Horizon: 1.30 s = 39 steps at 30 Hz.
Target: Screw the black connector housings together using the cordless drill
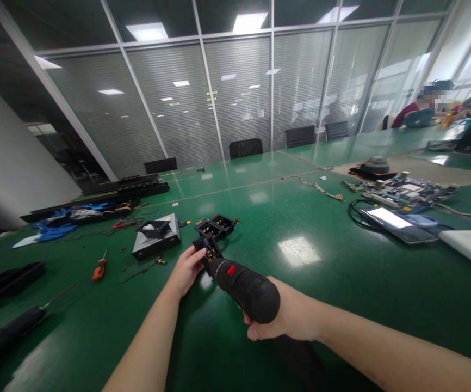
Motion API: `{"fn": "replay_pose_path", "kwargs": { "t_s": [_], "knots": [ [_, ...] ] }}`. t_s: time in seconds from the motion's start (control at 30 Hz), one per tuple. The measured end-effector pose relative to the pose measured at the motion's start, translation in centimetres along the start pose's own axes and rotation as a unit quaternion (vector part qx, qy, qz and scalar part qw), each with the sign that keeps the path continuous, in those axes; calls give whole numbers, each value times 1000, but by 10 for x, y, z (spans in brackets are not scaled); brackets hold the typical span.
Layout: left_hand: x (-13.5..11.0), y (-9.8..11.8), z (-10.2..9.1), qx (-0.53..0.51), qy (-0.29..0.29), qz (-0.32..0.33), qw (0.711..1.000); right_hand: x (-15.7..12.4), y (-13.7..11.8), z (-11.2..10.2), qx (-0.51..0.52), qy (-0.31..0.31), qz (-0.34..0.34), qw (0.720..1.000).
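Observation:
Wrapped round the handle of a black cordless screwdriver [246,288] with a red button, my right hand [280,313] points its tip away from me, down at a small black box. That open-topped black box [208,249] has brass-coloured parts inside, and my left hand [188,267] grips its left side. The tool's tip is at the box; whether it touches a screw is too small to tell. Just beyond lie two similar black boxes [217,225] with brass-coloured bits in them.
Left on the green table [301,218] are a grey metal case [157,239], an orange-handled screwdriver [99,268] and a long black tool [11,329]. Circuit boards [410,190], a screen device [394,223] and cables lie right. A person [419,109] sits at the far right.

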<state>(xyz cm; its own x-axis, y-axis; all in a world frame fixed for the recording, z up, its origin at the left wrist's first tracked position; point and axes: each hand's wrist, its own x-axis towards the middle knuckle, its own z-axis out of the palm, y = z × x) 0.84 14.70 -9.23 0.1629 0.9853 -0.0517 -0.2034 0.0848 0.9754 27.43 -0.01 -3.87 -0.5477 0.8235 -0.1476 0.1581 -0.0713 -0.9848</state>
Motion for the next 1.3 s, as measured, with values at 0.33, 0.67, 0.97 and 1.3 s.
{"fn": "replay_pose_path", "kwargs": {
  "t_s": [0.33, 0.67, 0.97, 1.3],
  "knots": [
    [0, -2, -2, -2, -6, 4, 1000, 4, 11, 1, 25, 2, -22, 999],
    [-2, 0, 1, -3, -1, 5, 1000, 4, 12, -5, 178, -96, 54, 978],
    [-2, 2, 1, 5, 4, 6, 1000, 10, 21, -3, 250, -84, 34, 964],
    [3, -2, -5, 3, -1, 3, 1000, 8, 16, -2, 235, -73, 48, 968]
  ]
}}
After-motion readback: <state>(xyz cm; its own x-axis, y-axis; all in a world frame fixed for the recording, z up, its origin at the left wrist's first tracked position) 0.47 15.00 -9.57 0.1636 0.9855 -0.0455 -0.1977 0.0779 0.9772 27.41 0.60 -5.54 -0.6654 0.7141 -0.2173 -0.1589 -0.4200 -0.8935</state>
